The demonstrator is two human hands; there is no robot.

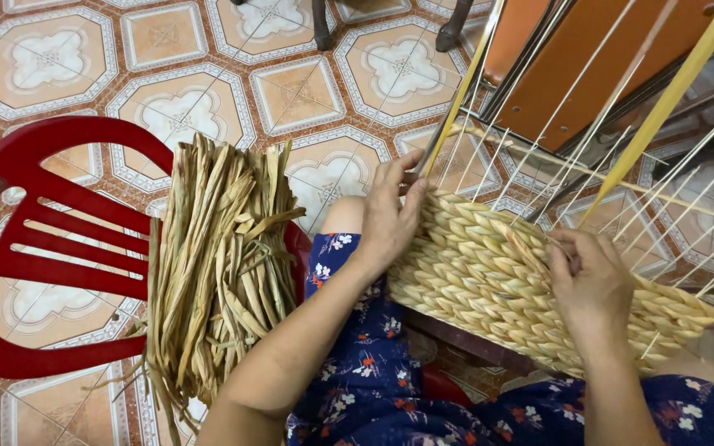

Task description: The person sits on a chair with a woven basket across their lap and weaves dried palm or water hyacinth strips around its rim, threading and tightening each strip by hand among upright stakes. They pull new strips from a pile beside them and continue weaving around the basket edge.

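A half-woven mat of tan dried fibre (489, 281) lies across my lap, with thin pale spokes (588, 157) fanning out from its far edge. My left hand (390, 215) presses on the mat's upper left edge, fingers at the base of a yellow strip (464, 91). On the mat's right part, my right hand (592, 277) pinches a strand of the weave. I wear blue flowered cloth (357, 330).
A thick bundle of dried plant strips (216, 264) lies on a red plastic chair (35, 239) to my left. The floor is patterned orange and white tile (175, 107). An orange panel on a metal frame (588, 58) stands at the upper right. Chair legs (321, 25) show at the top.
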